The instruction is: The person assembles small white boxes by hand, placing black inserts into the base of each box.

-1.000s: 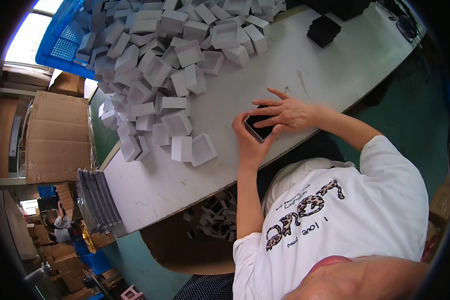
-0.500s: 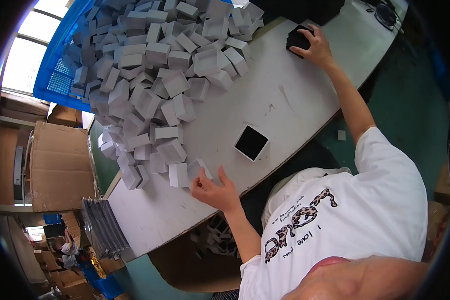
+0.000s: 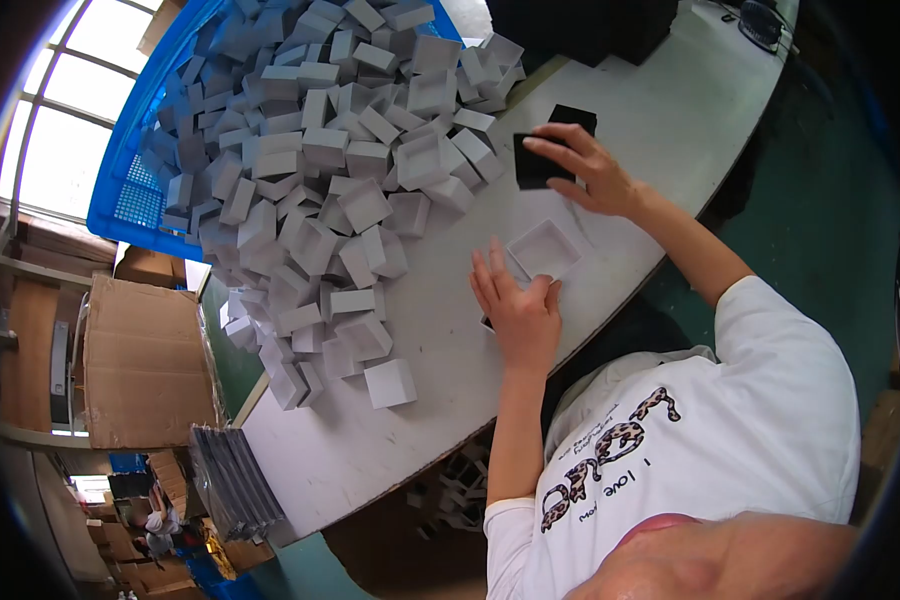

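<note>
My right hand [image 3: 595,178] pinches a black square pad [image 3: 532,165] just above the table, between fingers and thumb. Behind it more black square pieces [image 3: 576,118] lie on the table. An open white box [image 3: 547,249], bare inside, sits below the pad. My left hand [image 3: 520,305] is beside this box with fingers stretched out and apart, its thumb at the near corner. Mostly hidden beneath my left hand is another box [image 3: 486,324], of which only a corner shows.
A large heap of small white boxes [image 3: 315,245] covers the table's left side and spills from a blue crate [image 3: 120,205]. Tall black stacks [image 3: 580,30] stand at the back. Grey wrapped sheets [image 3: 232,480] and a cardboard carton [image 3: 150,365] are at left.
My left hand has brought a white box from the heap's edge to the right. My right hand has drawn a black pad away from the black pieces, toward that box.
</note>
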Tool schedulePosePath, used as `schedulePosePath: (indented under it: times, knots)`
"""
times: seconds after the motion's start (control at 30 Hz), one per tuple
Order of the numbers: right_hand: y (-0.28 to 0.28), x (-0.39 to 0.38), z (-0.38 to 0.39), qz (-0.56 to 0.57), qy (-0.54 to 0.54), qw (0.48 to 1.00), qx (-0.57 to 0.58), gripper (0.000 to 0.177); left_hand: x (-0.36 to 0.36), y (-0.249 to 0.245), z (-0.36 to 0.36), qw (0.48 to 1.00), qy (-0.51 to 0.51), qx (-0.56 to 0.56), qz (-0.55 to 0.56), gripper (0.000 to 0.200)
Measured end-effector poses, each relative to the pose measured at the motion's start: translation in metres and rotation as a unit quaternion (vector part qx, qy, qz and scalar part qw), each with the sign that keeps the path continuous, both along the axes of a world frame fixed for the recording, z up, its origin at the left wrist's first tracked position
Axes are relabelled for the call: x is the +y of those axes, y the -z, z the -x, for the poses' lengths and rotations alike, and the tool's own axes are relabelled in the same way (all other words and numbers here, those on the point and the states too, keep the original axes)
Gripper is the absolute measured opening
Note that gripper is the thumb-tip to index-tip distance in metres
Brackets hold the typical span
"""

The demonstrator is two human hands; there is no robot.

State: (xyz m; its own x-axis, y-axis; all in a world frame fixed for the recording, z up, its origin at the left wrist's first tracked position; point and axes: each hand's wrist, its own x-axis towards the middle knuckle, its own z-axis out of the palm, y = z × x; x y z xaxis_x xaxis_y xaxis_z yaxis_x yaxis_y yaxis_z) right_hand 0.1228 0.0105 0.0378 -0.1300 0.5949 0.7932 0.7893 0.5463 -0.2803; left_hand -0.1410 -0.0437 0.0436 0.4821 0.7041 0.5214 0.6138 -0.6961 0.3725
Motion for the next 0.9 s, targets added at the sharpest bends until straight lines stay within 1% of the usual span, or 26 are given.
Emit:
schedulePosePath:
  times: [0.03,0.07,0.1,0.17,0.2,0.27,0.37,0.43,0.47,0.57,0.6,0.63,0.7,0.77,0.8,0.9]
  knots:
    - [-0.002,-0.006,0.013,0.012,-0.046,0.998,-0.029,0.065,0.014,0.023,-0.004,0.999,0.011,0.039,0.02,0.016]
    - [0.004,-0.012,0.02,0.032,-0.063,0.997,-0.036,0.062,0.023,0.038,-0.007,0.996,0.022,0.077,0.039,0.017]
    - [0.014,-0.013,0.023,0.052,-0.081,0.994,-0.044,0.06,0.026,0.042,-0.005,0.995,0.026,0.053,0.08,0.025]
    - [0.04,-0.012,0.017,0.159,-0.07,0.982,-0.067,0.056,0.03,0.044,0.007,0.985,0.033,0.009,0.167,0.042]
    - [0.05,-0.015,0.015,0.216,-0.067,0.971,-0.075,0.054,0.031,0.043,0.012,0.984,0.027,-0.006,0.174,0.054]
    - [0.05,-0.015,0.017,0.197,-0.064,0.977,-0.042,0.051,0.029,0.039,0.029,0.981,0.004,-0.034,0.192,0.077]
    - [0.043,-0.013,0.03,0.164,-0.062,0.984,0.008,0.05,0.034,0.039,0.052,0.987,-0.019,0.012,0.158,0.098]
    - [0.033,-0.012,0.039,0.132,-0.069,0.988,0.04,0.052,0.033,0.035,0.065,0.984,-0.027,0.003,0.173,0.1]
    - [0.026,-0.013,0.043,0.114,-0.113,0.987,0.027,0.051,0.033,0.034,0.069,0.983,-0.029,-0.003,0.18,0.101]
    - [0.012,-0.021,0.071,0.141,-0.27,0.947,-0.099,0.047,0.033,0.037,0.076,0.979,-0.003,-0.024,0.203,0.109]
    - [0.015,-0.02,0.08,0.167,-0.307,0.929,-0.122,0.042,0.032,0.036,0.076,0.98,-0.005,-0.032,0.198,0.111]
    - [0.024,-0.018,0.089,0.166,-0.331,0.922,-0.113,0.039,0.03,0.034,0.074,0.981,-0.007,-0.04,0.191,0.114]
    - [0.038,-0.013,0.101,0.194,-0.361,0.906,-0.101,0.041,0.027,0.032,0.072,0.982,-0.019,-0.05,0.183,0.117]
    - [0.042,-0.018,0.108,0.179,-0.311,0.917,-0.176,0.047,0.023,0.032,0.073,0.981,-0.044,-0.051,0.183,0.12]
    - [0.043,-0.02,0.111,0.17,-0.285,0.919,-0.213,0.05,0.024,0.035,0.074,0.983,-0.034,-0.056,0.174,0.117]
    - [0.041,-0.023,0.112,0.224,-0.245,0.91,-0.249,0.057,0.024,0.037,0.078,0.986,-0.008,-0.069,0.15,0.106]
